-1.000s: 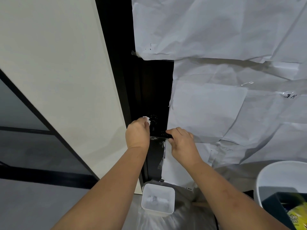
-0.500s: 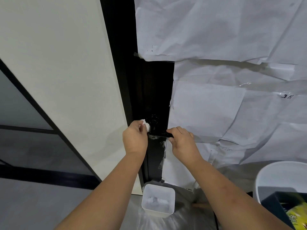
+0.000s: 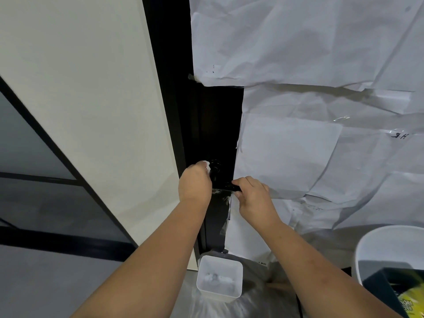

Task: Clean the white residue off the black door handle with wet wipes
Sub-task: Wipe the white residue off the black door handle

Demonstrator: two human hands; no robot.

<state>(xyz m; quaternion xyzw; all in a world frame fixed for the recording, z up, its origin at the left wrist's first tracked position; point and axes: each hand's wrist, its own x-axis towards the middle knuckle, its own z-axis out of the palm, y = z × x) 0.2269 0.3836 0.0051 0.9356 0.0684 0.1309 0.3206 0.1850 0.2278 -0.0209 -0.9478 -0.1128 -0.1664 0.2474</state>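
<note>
Between our hands, the black door handle is sticking out from the door; our left hand is pinching a wet wipe beside it, while our right hand is gripping its tip.

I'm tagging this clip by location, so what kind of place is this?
Probably an indoor doorway set up for a cleaning or paint job: a black door masked with taped white paper, plastic sheeting on the floor, and a small white tub below the handle.
</note>
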